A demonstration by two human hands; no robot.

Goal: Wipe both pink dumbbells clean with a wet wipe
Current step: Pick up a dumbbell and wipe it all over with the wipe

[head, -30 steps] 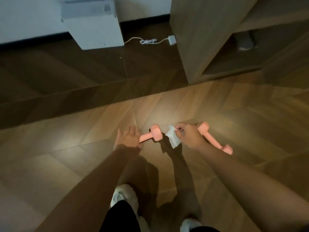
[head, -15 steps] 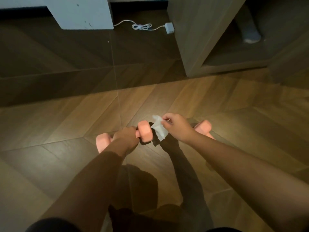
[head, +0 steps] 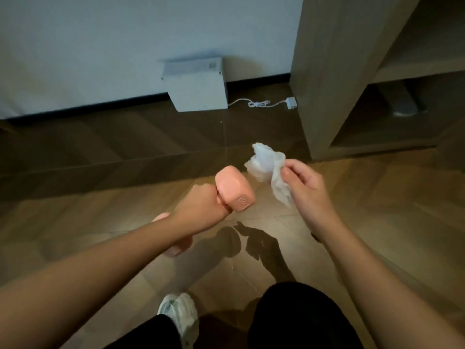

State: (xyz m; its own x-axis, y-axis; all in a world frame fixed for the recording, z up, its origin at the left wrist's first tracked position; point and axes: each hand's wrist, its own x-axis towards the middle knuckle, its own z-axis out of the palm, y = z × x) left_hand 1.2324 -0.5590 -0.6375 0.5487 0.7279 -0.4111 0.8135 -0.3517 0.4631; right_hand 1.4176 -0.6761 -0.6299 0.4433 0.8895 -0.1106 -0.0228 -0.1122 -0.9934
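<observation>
My left hand (head: 201, 206) is closed around the handle of a pink dumbbell (head: 235, 191) and holds it up off the wooden floor. One head points forward and right; the other head shows blurred below my forearm. My right hand (head: 305, 191) pinches a crumpled white wet wipe (head: 268, 167), held just right of the raised dumbbell head and not touching it. The second pink dumbbell is hidden from this view.
A white box (head: 198, 90) stands against the wall with a white cable and plug (head: 264, 104) beside it. A wooden shelf unit (head: 324, 79) rises at the right. My white shoe (head: 180, 316) and dark trouser legs are at the bottom.
My left hand has lifted the dumbbell off the floor toward me. My right hand has risen with the wipe. The second dumbbell has passed out of sight behind my right arm.
</observation>
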